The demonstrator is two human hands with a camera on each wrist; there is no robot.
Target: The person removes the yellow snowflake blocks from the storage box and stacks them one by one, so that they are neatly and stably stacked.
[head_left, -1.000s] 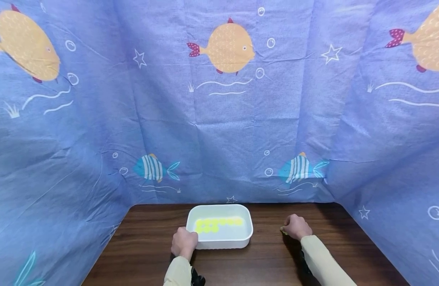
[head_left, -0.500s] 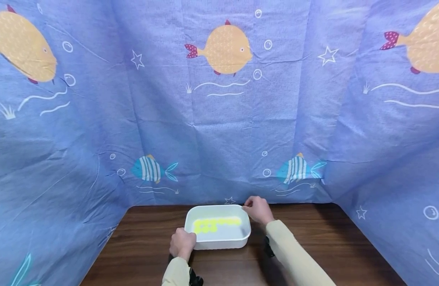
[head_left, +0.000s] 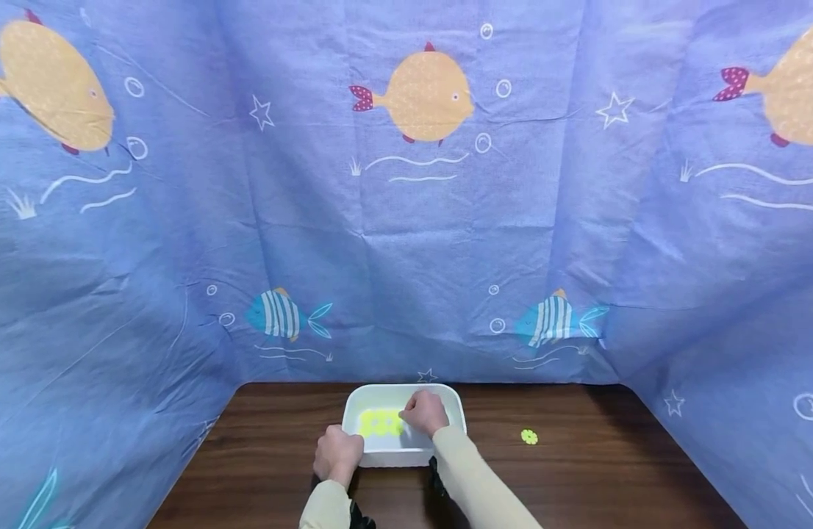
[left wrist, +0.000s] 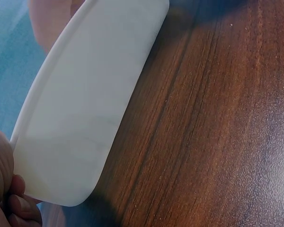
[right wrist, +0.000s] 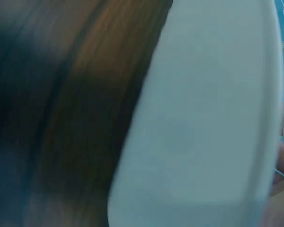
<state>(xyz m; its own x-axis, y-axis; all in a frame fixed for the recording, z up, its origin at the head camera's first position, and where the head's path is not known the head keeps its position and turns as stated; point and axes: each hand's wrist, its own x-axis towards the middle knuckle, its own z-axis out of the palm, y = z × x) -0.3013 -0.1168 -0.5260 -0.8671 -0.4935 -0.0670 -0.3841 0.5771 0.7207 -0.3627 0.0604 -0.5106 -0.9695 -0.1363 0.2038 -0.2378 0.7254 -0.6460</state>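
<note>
Cream sleeves (head_left: 327,505) reach over the bench (head_left: 267,448) from the side nearest the person, the right one crossing the tray's near right corner. Closest of the working parts is the left hand (head_left: 339,453), whose grip is narrow and holds the white tray (head_left: 395,460) by its near left corner; the left wrist view shows fingers tucked beneath the rim there. Since that is the only corner being held, I'd judge that a bump from the other forearm on the rim could swivel the tray and scatter what lies inside. Beyond the front wall, the right hand (head_left: 426,413) is bent down inside, fingertips at the right end of a block of yellow pieces (head_left: 381,422). Its grip looks small, but I cannot tell whether it pinches a piece: its own knuckles cover the spot, and in the right wrist view the tray wall hides most of the hand. The pieces sit packed close in the tray's left part, so a fingertip pressed too low or drawn away carelessly could drag a neighbour out of line, or leave one piece riding on another. Out to the right, well apart from the tray, one yellow flower (head_left: 528,436) lies flat on the bench; being thin, it could slip from a hasty pinch. Farthest off hangs a blue curtain (head_left: 406,272) printed with fish.
</note>
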